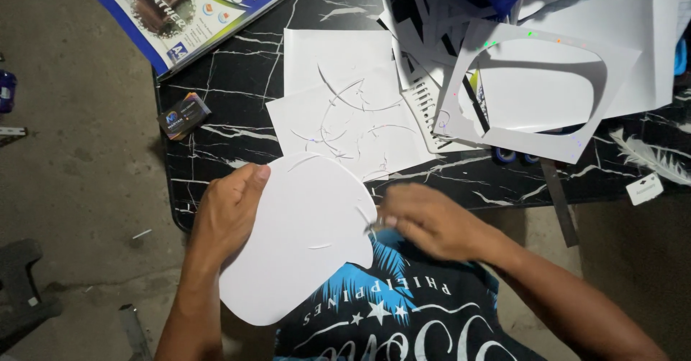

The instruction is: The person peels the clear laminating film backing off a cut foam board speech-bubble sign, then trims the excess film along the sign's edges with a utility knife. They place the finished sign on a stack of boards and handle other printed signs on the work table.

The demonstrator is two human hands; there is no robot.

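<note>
My left hand (229,213) grips the left edge of a large rounded white cut-out sheet (302,238), held over my lap at the near edge of the black marble-patterned table (237,87). At the sheet's right edge my right hand (428,220) pinches a small thin tool or sliver; it is blurred and I cannot tell which. A curved cut mark shows on the sheet's face.
On the table lie white sheets scored with curved cuts (353,116), a white sheet with a large rounded hole (540,95), a blue film package (198,8), a small dark box (184,115) and scissor handles (515,157). Concrete floor lies to the left.
</note>
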